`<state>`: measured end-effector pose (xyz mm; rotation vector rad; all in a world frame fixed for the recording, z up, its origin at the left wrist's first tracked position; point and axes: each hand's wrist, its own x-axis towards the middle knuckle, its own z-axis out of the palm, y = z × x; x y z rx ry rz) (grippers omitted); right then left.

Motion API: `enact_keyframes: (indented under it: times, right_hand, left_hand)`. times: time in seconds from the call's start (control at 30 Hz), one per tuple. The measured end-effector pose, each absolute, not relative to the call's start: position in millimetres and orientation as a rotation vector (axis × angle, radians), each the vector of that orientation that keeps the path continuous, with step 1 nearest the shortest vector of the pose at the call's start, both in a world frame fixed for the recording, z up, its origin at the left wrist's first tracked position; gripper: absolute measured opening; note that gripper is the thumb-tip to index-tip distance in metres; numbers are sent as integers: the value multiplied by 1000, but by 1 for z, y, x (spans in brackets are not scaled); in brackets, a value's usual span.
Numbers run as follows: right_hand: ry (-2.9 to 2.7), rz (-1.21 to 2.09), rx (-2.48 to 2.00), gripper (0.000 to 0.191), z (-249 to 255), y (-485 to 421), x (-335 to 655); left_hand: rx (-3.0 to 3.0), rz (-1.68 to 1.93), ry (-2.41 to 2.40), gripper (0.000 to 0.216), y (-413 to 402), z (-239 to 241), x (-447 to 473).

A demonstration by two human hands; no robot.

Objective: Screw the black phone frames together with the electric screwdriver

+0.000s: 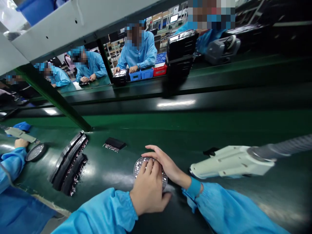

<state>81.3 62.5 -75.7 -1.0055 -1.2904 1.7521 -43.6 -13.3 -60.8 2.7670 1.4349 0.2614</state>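
A round silvery disc studded with small LEDs (pixel 138 165) lies on the dark green bench in front of me. My left hand (pixel 148 190) rests on top of it with fingers curled over the disc. My right hand (pixel 165 164) curves around the disc's far right edge, fingers together and touching it. Both arms wear light blue sleeves. Most of the disc is hidden under my hands.
A white handheld power tool (pixel 231 161) with a grey hose lies to the right. A black comb-like part (pixel 114 144) and a stack of them (pixel 69 164) lie to the left. A neighbour's hand (pixel 20 143) holds another disc (pixel 35 152). Several people in blue work across the conveyor.
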Motion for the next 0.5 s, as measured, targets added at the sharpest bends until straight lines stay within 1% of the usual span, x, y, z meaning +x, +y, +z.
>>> enact_keyframes:
  times: [0.13, 0.23, 0.4, 0.5]
  right_hand:
    - [-1286, 1727, -995, 79, -79, 62, 81]
    - [-1295, 1703, -1010, 77, -80, 61, 82]
    - [-1319, 1678, -1028, 77, -76, 57, 81]
    - [-1283, 1704, -1089, 81, -74, 53, 80]
  left_hand:
    - [2663, 290, 1593, 92, -16, -65, -56]
    - [2637, 298, 1688, 93, -24, -67, -56]
    - [2703, 271, 1812, 77, -36, -74, -34]
    - [2811, 237, 1841, 67, -37, -102, -19]
